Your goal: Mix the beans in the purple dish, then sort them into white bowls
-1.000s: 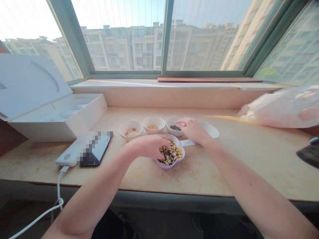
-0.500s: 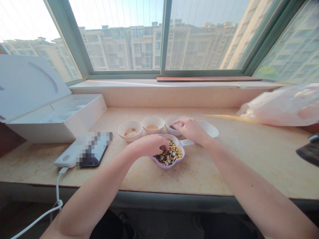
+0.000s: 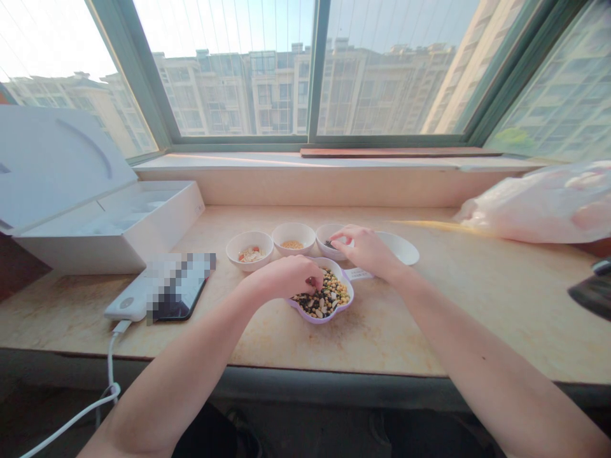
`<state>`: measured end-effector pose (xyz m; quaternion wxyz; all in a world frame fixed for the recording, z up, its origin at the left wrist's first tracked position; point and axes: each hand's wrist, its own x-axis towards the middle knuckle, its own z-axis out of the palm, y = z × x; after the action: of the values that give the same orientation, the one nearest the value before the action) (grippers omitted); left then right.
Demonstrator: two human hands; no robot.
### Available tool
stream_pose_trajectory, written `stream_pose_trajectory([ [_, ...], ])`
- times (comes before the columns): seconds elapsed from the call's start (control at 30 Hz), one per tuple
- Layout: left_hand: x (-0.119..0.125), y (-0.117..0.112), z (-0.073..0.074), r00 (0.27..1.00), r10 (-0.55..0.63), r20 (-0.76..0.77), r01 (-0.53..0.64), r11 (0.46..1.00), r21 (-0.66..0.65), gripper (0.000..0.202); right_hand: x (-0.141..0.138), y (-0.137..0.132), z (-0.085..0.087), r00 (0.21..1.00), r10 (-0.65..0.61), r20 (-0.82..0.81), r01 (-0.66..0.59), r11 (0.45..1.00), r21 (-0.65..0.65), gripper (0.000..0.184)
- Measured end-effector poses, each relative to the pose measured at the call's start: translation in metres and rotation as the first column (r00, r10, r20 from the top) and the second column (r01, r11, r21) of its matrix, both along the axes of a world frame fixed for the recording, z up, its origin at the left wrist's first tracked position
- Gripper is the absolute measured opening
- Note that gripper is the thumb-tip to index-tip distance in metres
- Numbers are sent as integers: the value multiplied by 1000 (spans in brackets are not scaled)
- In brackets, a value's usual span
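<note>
A lilac flower-shaped bowl (image 3: 340, 310) of mixed beans sits on the stone sill in front of me. My left hand (image 3: 285, 277) rests on its left rim, fingers curled in a pinch over the beans. Behind it stand small white bowls: one with pale and red bits (image 3: 249, 247), one with yellow grains (image 3: 293, 236), one with dark beans (image 3: 326, 236). My right hand (image 3: 365, 249) hovers at the dark-bean bowl, fingertips pinched together over it. A further white dish (image 3: 405, 250) lies behind my right hand.
An open white box (image 3: 114, 222) stands at the left, with a phone (image 3: 184, 294) and a white power bank (image 3: 128, 304) with cable in front of it. A pink plastic bag (image 3: 539, 203) lies at the right. A dark object (image 3: 592, 294) is at the right edge.
My left hand has slid slightly left toward the bowl's rim. My right hand has crept left over the dark-bean bowl. Otherwise little differs.
</note>
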<state>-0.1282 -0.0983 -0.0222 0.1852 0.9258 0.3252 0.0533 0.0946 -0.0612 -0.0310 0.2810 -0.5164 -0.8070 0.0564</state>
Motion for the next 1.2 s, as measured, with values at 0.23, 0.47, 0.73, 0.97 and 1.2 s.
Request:
stream_pose_trajectory([
  [0.23,-2,1,4,1000,13,-7,-12,999,48,13,-1,-2,1,1000,17,-3,-17,999,27,19],
  [0.47,-14,15,6,926,291,239,-345,910,229,24,-15,-27,14,969,236,-68,-244,956,-161,21],
  [0.73,-20,33,0,838,506,206,-545,754,367,32,-34,-44,11,829,550,103,-488,800,-348,37],
  [0.97,-19,36,-1,828,539,154,-551,733,399,34,-36,-40,5,813,575,95,-505,775,-379,26],
  [1.2,-18,29,-1,794,564,227,-606,709,360,34,-36,-39,-1,822,566,-61,-547,757,-359,18],
])
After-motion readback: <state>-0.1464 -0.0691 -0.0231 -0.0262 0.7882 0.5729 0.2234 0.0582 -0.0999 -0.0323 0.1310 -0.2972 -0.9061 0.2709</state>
